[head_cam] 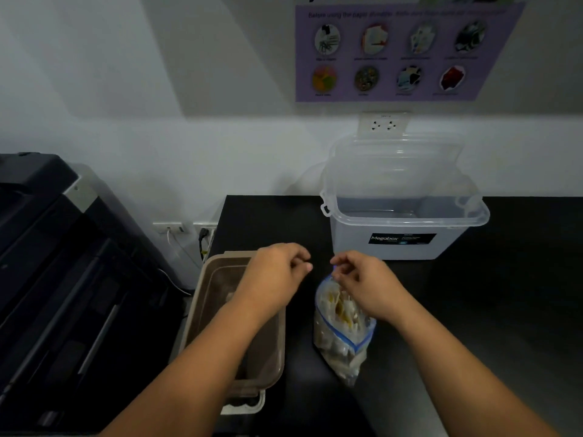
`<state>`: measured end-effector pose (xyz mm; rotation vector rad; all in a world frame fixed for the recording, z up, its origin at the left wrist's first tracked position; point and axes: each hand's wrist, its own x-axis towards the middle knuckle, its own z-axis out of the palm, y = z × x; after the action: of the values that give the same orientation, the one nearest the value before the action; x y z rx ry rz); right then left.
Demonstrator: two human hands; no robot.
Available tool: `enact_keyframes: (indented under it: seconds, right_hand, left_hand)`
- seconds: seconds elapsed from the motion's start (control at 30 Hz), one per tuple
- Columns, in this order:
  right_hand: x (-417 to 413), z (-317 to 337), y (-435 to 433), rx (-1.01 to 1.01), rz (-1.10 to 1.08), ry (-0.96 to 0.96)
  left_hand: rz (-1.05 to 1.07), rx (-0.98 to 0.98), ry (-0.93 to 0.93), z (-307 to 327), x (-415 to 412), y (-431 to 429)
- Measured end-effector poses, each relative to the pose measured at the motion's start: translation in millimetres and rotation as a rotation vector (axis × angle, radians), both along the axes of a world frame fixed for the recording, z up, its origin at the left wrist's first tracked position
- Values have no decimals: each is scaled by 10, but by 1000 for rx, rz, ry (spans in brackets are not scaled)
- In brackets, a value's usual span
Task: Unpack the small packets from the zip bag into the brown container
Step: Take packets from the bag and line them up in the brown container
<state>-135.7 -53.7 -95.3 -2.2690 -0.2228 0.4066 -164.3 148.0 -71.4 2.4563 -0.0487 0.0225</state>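
Note:
The clear zip bag (339,335) with a blue zip strip stands on the black counter, full of small pale and yellow packets (342,305). My right hand (362,282) is at the bag's open mouth, fingers pinched on its top edge. To the bag's left stands the brown container (220,279), open, its inside dim and partly hidden by my forearm. My left hand (277,269) hovers over the container's far right corner, fingers curled together with nothing visible in them, a small gap away from the bag.
A clear plastic box (403,222) labelled Megabox stands behind the bag, with its lid leaning on the wall. A large dark printer (63,263) fills the left. The counter's left edge (217,234) runs beside the container; wall sockets and cables sit there.

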Motion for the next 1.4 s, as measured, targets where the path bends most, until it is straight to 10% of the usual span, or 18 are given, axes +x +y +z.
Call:
enact_keyframes:
  seconds: [0.37, 0.63, 1.1, 1.4]
  right_hand:
    - [-190, -200, -255, -608, 197, 16]
    - [-227, -372, -268, -760, 116, 40]
    - [-194, -516, -441, -290, -71, 68]
    - [-183, -447, -673, 126, -289, 42]
  left_hand:
    - [-173, 522, 466, -561, 103, -777]
    - [-87, 609, 462, -723, 91, -862]
    - [-41, 633, 455, -697, 76, -888]
    - [-301, 455, 114, -665, 137, -935]
